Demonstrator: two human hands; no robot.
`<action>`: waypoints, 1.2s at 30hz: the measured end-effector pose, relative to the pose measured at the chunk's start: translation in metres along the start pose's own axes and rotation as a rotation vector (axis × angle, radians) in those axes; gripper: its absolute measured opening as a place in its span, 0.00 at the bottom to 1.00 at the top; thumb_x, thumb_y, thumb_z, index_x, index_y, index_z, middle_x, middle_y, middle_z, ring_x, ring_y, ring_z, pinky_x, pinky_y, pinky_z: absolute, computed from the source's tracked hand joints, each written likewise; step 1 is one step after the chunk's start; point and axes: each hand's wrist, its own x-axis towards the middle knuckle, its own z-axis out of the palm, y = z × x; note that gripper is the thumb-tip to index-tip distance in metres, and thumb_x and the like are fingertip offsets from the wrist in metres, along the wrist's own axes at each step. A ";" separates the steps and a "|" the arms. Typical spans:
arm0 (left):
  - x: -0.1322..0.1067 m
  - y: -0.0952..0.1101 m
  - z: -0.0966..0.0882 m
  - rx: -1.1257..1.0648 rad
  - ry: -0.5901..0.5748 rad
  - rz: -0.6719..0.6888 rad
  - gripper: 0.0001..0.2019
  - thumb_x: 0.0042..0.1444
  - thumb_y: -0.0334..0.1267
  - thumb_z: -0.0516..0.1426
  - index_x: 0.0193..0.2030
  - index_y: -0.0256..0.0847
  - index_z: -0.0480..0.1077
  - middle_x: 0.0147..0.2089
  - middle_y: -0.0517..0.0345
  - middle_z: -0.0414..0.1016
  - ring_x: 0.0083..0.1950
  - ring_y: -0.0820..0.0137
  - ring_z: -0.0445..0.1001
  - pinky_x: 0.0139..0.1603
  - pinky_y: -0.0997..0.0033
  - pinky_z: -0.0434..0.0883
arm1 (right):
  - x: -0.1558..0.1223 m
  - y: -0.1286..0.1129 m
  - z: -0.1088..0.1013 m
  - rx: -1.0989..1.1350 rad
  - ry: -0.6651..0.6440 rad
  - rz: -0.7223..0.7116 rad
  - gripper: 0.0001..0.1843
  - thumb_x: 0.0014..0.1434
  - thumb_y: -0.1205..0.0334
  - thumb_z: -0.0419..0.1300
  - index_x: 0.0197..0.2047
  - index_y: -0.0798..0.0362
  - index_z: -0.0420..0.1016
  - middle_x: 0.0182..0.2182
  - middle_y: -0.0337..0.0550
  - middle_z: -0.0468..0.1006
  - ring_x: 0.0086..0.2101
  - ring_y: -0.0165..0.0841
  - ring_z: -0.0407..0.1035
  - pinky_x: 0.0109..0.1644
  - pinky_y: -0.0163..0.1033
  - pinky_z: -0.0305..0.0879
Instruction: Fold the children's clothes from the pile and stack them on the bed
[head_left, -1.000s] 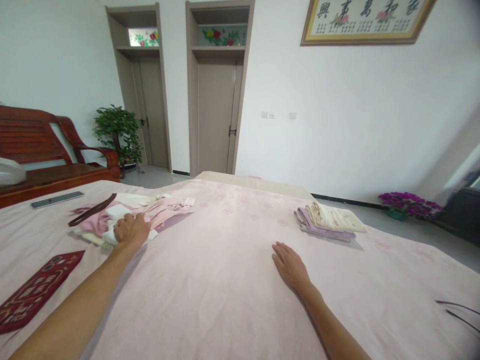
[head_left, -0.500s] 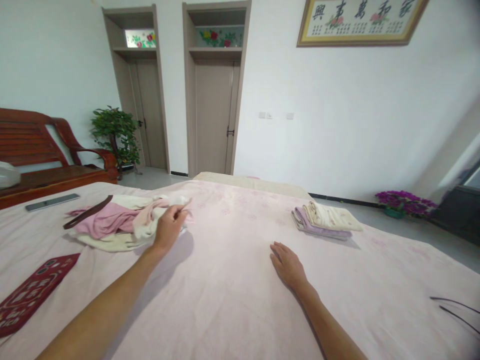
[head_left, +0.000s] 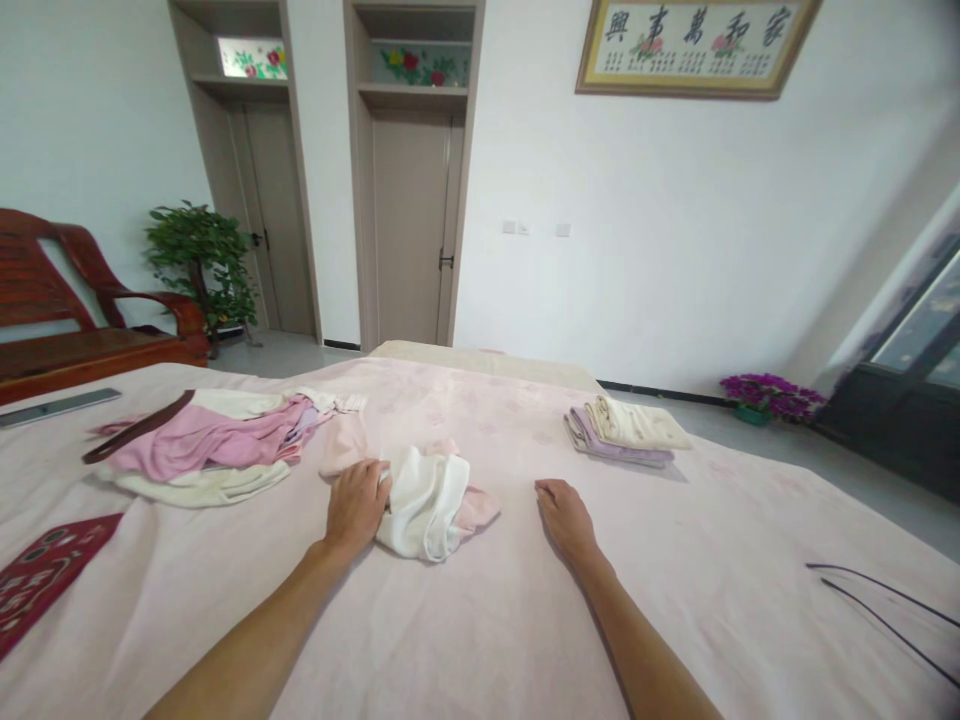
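Note:
My left hand (head_left: 358, 505) grips the left edge of a crumpled white and pale pink garment (head_left: 424, 505) on the pink bedspread (head_left: 450, 640). The garment's exact kind cannot be made out. My right hand (head_left: 566, 518) rests on the bedspread to the right of the garment, apart from it, fingers loosely extended and holding nothing. Beyond my left hand lies a loose pile of pink and cream clothes (head_left: 217, 435) with a dark brown band along its left side. Past my right hand is a small stack of folded clothes (head_left: 630, 432), cream over lilac.
A dark red patterned item (head_left: 52, 575) lies at the left, below a flat grey device (head_left: 64, 405). Two thin dark stems (head_left: 885, 600) reach in at the right. Beyond the bed are a wooden bench (head_left: 97, 310), a green plant (head_left: 202, 265) and purple flowers (head_left: 772, 397).
My left hand has come toward me and right, bringing the white and pink garment off the pile to between my hands. The view has shifted slightly right; my right hand stays on the bedspread.

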 end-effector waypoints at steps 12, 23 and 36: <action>-0.005 -0.002 0.012 0.191 -0.016 0.063 0.15 0.64 0.37 0.49 0.51 0.40 0.72 0.49 0.48 0.75 0.53 0.59 0.71 0.52 0.61 0.65 | -0.005 -0.006 -0.005 0.002 0.011 -0.014 0.17 0.58 0.65 0.51 0.44 0.53 0.79 0.46 0.45 0.78 0.48 0.35 0.70 0.57 0.37 0.60; -0.005 0.001 0.013 0.233 0.014 0.068 0.14 0.63 0.35 0.49 0.49 0.39 0.73 0.47 0.47 0.76 0.52 0.58 0.71 0.54 0.60 0.65 | -0.007 -0.009 -0.009 -0.013 0.007 -0.022 0.17 0.58 0.67 0.51 0.43 0.51 0.79 0.46 0.43 0.78 0.48 0.35 0.70 0.56 0.37 0.60; -0.006 0.004 0.012 0.242 0.017 0.059 0.14 0.62 0.34 0.49 0.48 0.41 0.74 0.46 0.47 0.76 0.51 0.58 0.72 0.53 0.60 0.65 | -0.006 -0.008 -0.005 -0.030 0.025 0.002 0.17 0.57 0.68 0.51 0.43 0.51 0.80 0.46 0.44 0.78 0.48 0.35 0.69 0.55 0.37 0.61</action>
